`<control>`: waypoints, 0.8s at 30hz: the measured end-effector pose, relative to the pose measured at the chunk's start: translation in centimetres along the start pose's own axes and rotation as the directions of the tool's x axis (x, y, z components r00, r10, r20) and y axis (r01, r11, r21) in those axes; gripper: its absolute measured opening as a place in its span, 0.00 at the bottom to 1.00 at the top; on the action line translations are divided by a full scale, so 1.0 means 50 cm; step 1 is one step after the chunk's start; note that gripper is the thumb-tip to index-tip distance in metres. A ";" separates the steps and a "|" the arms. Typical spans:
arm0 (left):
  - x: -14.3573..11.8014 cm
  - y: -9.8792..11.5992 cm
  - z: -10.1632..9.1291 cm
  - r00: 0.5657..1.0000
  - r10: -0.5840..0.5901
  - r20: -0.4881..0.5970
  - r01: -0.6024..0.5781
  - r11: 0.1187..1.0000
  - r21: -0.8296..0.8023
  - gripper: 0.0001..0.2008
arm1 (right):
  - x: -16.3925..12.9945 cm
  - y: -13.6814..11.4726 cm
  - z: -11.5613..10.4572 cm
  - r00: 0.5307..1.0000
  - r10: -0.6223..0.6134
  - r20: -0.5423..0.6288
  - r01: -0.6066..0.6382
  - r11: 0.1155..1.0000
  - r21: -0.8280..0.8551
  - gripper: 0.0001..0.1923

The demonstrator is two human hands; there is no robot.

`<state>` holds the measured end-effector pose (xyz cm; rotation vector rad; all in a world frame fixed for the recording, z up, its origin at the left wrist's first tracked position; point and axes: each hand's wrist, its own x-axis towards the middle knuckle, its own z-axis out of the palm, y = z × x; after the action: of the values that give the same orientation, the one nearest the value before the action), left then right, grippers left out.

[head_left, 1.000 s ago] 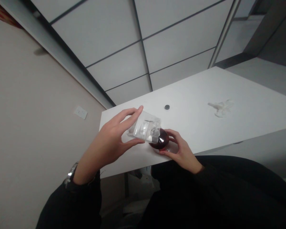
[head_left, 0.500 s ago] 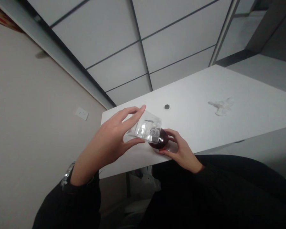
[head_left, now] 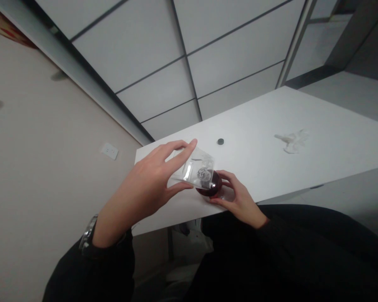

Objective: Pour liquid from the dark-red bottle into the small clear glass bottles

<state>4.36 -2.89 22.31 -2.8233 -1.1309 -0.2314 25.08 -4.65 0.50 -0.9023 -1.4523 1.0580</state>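
Left hand (head_left: pixel 148 188) grips a clear plastic packet (head_left: pixel 195 172), thumb under its lower edge, fingers (head_left: pixel 182 153) over the top. Packet is tilted, held just above the counter (head_left: pixel 302 167), with small pale contents I can't make out.

Right hand (head_left: pixel 239 199) is curled around a small round dark red object (head_left: pixel 211 186) sitting on the counter near its front edge. Fingertips touch its right side. Can't tell if it's a firm grip or only contact. The packet's lower right corner overlaps the top of the red object; touching or just in front, can't tell.

From the hands: small black disc (head_left: pixel 220 141) at 12 o'clock, near. Crumpled white paper (head_left: pixel 292 140) at 2 o'clock, well apart. Wall socket (head_left: pixel 109 151) at 10 o'clock on the beige wall. Wristwatch (head_left: pixel 87 235) on my left wrist, dark sleeves on both arms.
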 end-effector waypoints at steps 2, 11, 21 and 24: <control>0.002 0.003 -0.002 1.000 -0.003 0.005 0.003 1.000 0.015 0.41 | 0.000 -0.001 0.000 1.000 0.001 -0.001 -0.001 1.000 0.000 0.34; 0.015 0.023 -0.014 0.999 -0.007 0.042 0.003 0.997 0.075 0.39 | -0.001 0.004 0.001 1.000 0.025 -0.002 -0.025 1.000 0.011 0.35; 0.025 0.031 -0.022 0.998 0.024 0.063 -0.032 0.991 0.133 0.39 | -0.003 0.008 -0.001 1.000 0.021 0.004 -0.021 1.000 -0.002 0.36; 0.029 0.033 -0.025 0.997 0.029 0.076 -0.041 0.988 0.150 0.37 | -0.002 0.008 -0.002 1.000 0.015 0.002 -0.015 1.000 -0.006 0.36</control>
<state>6.41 -3.26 23.75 -2.7353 -1.0628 -0.0369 25.17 -4.60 0.09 -0.9171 -1.4533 1.0667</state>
